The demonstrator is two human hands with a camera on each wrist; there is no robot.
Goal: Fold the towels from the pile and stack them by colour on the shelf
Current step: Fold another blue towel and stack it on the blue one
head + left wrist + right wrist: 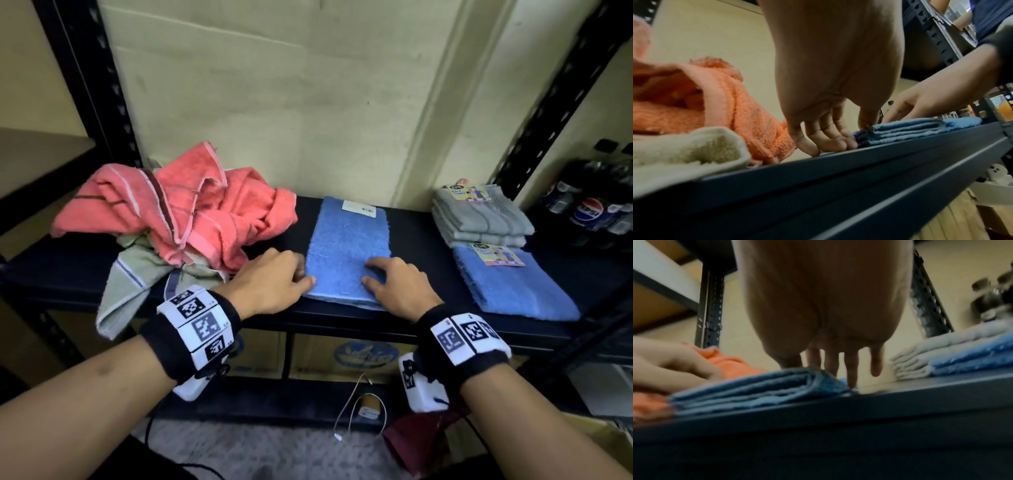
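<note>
A folded blue towel [347, 246] [906, 128] [756, 389] lies flat on the dark shelf [421, 226], a white label at its far end. My left hand [274, 277] [838, 139] stands at its near left corner, straight fingertips on the shelf against the towel's edge and the thumb on top. On the towel's near right part rests my right hand [390, 281] [838, 369], fingers straight and spread, the outer ones pointing down past the right edge. To the left lies the pile: crumpled coral towels [178, 212] over a beige towel [133, 277].
At the right of the shelf sit a folded grey stack [479, 219] and, in front of it, a folded blue towel [513, 284] with a tag. Pepsi bottles [589, 209] stand beyond the right upright. The beige towel hangs over the shelf's front edge. Boxes sit below.
</note>
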